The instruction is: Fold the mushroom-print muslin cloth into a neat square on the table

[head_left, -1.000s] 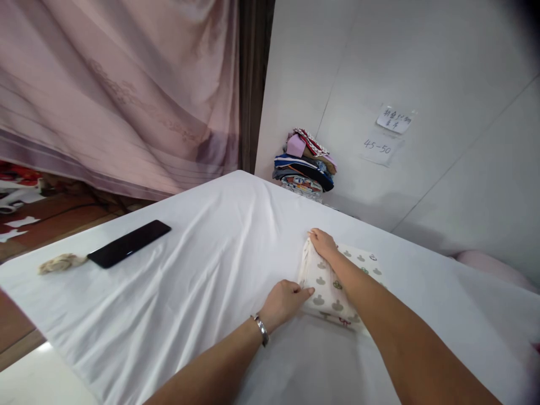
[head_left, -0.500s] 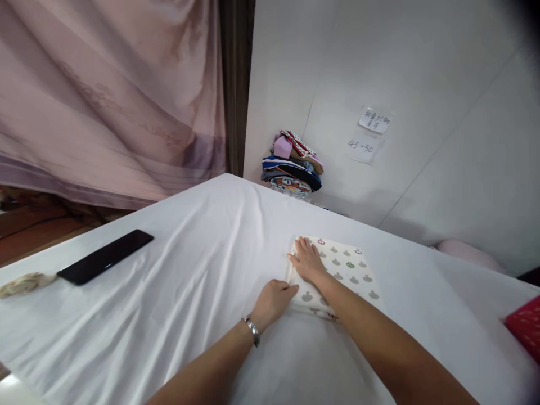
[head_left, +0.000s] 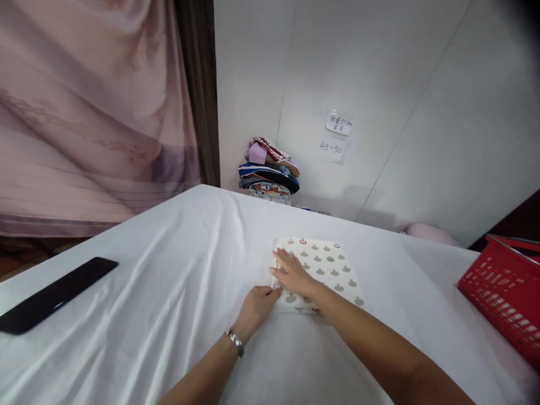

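A folded white cloth (head_left: 333, 265) with a print of grey shapes and a few red and green ones lies flat on the white table covering. My right hand (head_left: 292, 273) rests palm down on its left part, fingers stretched and slightly spread. At the cloth's near left edge is my left hand (head_left: 258, 306), fingers curled and thumb on the edge, pinching it. A silver bracelet (head_left: 235, 342) circles my left wrist. Whether the cloth is a garment does not show.
To the left lies a long black flat object (head_left: 59, 293). A red plastic basket (head_left: 502, 292) stands at the right. Behind the table's far edge, a pile of folded clothes (head_left: 270, 171) stands against the wall (head_left: 379, 73), which bears paper notes (head_left: 332, 149). A pink curtain (head_left: 93, 101) hangs at left.
The view has turned to the right, bringing more of the red basket in. My right hand has slid slightly nearer along the cloth's left side; my left hand stays at its near left edge.
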A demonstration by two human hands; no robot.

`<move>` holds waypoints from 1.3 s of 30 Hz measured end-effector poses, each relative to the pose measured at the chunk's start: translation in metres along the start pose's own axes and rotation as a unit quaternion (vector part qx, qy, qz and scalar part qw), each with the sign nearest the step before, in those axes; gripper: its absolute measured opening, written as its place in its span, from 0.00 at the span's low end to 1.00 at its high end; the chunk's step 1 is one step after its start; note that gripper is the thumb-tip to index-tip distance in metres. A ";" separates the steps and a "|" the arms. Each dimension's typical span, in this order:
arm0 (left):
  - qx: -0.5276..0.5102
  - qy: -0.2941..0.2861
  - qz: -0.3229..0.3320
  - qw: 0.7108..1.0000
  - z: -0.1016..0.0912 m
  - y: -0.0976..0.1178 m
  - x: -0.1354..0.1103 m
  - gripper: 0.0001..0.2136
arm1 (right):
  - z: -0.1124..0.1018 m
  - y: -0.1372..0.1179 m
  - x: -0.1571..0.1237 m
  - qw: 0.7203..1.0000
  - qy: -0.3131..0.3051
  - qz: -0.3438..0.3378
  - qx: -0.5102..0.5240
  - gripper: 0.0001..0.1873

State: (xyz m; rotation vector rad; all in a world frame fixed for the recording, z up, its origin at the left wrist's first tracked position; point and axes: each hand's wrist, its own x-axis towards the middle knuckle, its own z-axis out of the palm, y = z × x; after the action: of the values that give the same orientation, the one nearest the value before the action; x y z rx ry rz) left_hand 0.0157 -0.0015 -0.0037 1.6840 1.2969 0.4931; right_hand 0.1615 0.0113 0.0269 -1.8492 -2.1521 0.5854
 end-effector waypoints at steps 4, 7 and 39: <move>0.007 0.002 0.006 1.000 0.001 -0.001 0.001 0.22 | 0.003 0.008 -0.019 0.998 0.029 0.017 -0.054 0.33; 0.012 0.007 0.005 1.000 0.000 -0.003 0.003 0.21 | 0.012 0.012 -0.026 0.996 0.025 0.011 -0.082 0.32; 0.260 0.022 0.157 0.952 0.026 0.041 0.069 0.22 | -0.030 0.143 -0.090 0.974 0.121 0.189 0.009 0.35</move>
State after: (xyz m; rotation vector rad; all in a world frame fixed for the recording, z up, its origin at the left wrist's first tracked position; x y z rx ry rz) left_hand 0.0825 0.0495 0.0030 2.3543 1.2648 0.3905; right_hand 0.3159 -0.0564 -0.0039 -2.2084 -1.6490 0.4203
